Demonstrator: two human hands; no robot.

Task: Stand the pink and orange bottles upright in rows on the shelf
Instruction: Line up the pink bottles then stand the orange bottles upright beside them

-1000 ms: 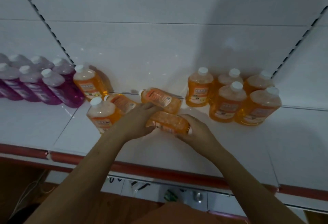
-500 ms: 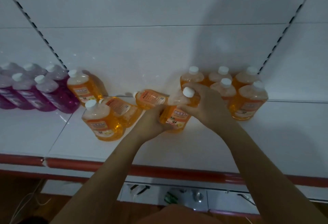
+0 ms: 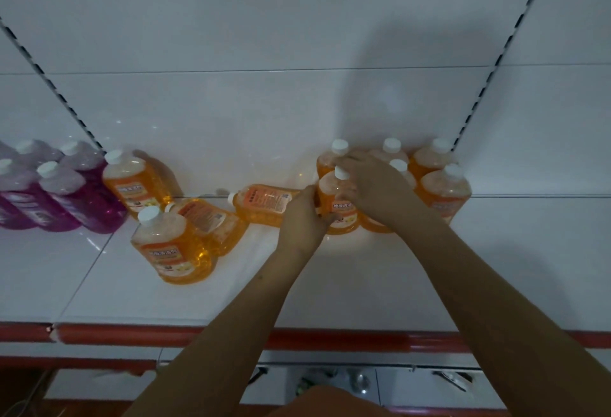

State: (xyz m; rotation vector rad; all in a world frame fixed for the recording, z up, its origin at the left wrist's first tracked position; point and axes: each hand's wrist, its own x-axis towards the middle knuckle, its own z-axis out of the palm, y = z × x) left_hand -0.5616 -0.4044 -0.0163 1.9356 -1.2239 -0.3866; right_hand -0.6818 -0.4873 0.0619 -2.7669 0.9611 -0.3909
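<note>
Upright, orange bottle between hands

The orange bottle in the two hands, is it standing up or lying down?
Standing up. The orange bottle has its white cap on top and base on the shelf.

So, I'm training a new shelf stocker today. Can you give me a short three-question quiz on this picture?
1. True or false: both hands hold the upright orange bottle with the white cap.
2. How many orange bottles lie on their sides on the white shelf?
3. Where do the pink bottles stand? A: far left. B: far right.

Key: 1 true. 2 two, one beside the left hand and one further left. 3 A.
</note>
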